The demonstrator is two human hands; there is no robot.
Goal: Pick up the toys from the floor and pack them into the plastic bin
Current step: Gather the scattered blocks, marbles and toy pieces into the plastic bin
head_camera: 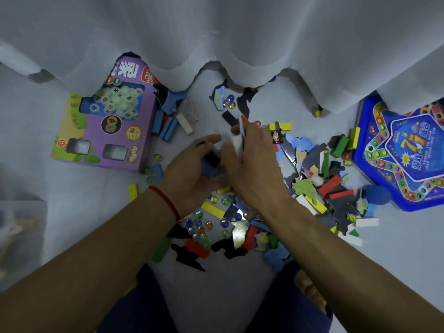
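Toys lie scattered on the pale floor (216, 284), hemmed on the far side by the hanging edge of a white curtain (240, 44). On the left a purple game box (115, 121) lies flat, its long axis running near to far; on the right a blue hexagonal game board (406, 155) closes that side. Bare floor lies open near the left, beside the box.

The left hand (192, 169) has its fingers curled round small blue and black blocks (211, 162). The right hand (252, 164) pinches a few flat pieces (240, 135), blurred, standing on edge and pointing far. Marbles (201, 227) cluster just below the wrists; wooden blocks and puzzle pieces (317, 188) pile up to the right. The bin cannot be made out with certainty.
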